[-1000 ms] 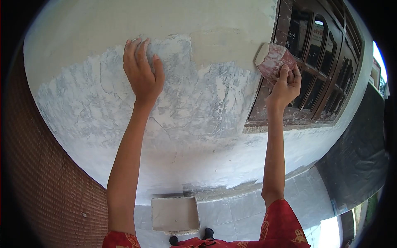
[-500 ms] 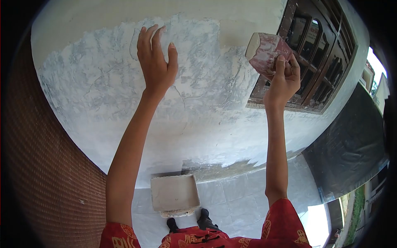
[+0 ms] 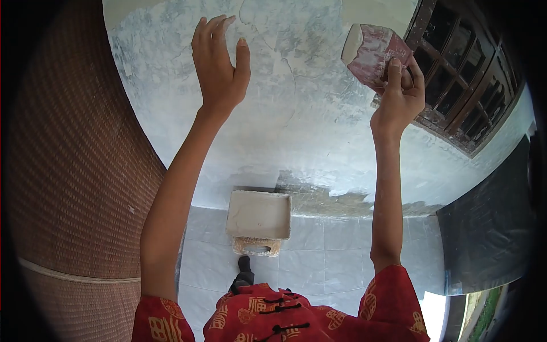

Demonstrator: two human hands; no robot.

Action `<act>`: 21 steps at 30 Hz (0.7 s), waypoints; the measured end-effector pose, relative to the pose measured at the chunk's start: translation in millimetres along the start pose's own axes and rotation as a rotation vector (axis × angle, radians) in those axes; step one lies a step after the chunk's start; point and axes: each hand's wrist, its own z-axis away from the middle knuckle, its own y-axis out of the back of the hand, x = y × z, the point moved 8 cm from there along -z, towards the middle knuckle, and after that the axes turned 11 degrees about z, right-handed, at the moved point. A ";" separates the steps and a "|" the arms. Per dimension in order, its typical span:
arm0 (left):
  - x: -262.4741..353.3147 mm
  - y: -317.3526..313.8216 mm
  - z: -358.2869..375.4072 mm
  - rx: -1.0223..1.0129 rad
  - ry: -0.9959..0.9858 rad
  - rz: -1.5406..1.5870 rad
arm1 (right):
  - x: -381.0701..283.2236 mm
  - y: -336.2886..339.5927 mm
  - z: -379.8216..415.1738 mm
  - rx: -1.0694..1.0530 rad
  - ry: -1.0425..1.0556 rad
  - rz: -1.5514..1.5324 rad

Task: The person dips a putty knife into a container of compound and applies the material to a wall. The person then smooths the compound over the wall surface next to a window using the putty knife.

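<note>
1. I see the reddish scraper blade (image 3: 373, 54), smeared with white putty, held up against the plastered wall (image 3: 307, 114), just left of the dark window frame (image 3: 467, 91).
2. My right hand (image 3: 399, 94) grips its handle tightly, thumb on top.
3. My left hand (image 3: 219, 62) rests flat on the wall, fingers spread, holding nothing.
4. Below, a putty tray (image 3: 259, 215) sits on the tiled floor (image 3: 330, 256), against the wall's foot.

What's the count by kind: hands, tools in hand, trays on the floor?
Hands: 2, left hand flat on the wall, right hand gripping the tool
Putty scrapers: 1, scraper held against the wall
Trays: 1, tray on the tiled floor
Total: 4
</note>
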 end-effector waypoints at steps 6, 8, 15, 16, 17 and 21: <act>31.9 41.3 57.0 -0.154 0.072 -0.073 | 15.1 13.8 65.6 -0.064 -0.181 0.001; 35.6 54.1 76.2 -0.194 0.102 -0.081 | 19.4 16.7 86.5 -0.065 -0.244 -0.005; 19.8 73.1 141.8 -0.309 0.216 -0.052 | 39.7 17.8 144.4 -0.106 -0.366 0.093; 13.8 72.2 152.7 -0.321 0.245 -0.017 | 44.4 17.4 151.9 -0.107 -0.389 0.111; 8.0 71.3 164.7 -0.331 0.268 0.000 | 50.9 17.7 159.8 -0.110 -0.401 0.138; -20.4 64.2 225.6 -0.428 0.422 0.102 | 83.1 22.1 197.6 -0.165 -0.483 0.301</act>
